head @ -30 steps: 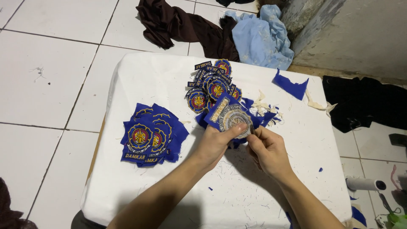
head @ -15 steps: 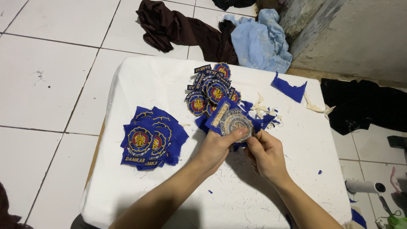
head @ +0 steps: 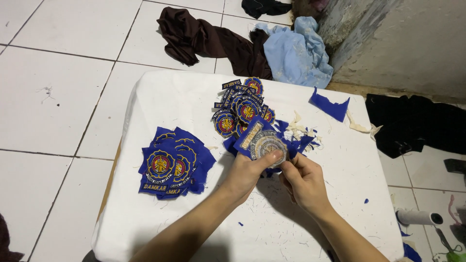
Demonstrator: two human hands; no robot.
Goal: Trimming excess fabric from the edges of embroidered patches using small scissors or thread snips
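Between both hands' fingers (head: 275, 156) sits the blue embroidered patch (head: 260, 140).

Even, fairly bright light falls from above on the white surface (head: 174, 97), which shows no harsh glare. Soft shadows lie under the hands, darkest below the left hand (head: 247, 174) and right hand (head: 303, 182) and along the forearms toward the bottom edge. The floor tiles (head: 53, 92) look slightly grey and dimmer. The right edge and upper right corner fall into shade. Focus is sharp at the centre; small threads stay readable, and the corners soften slightly.
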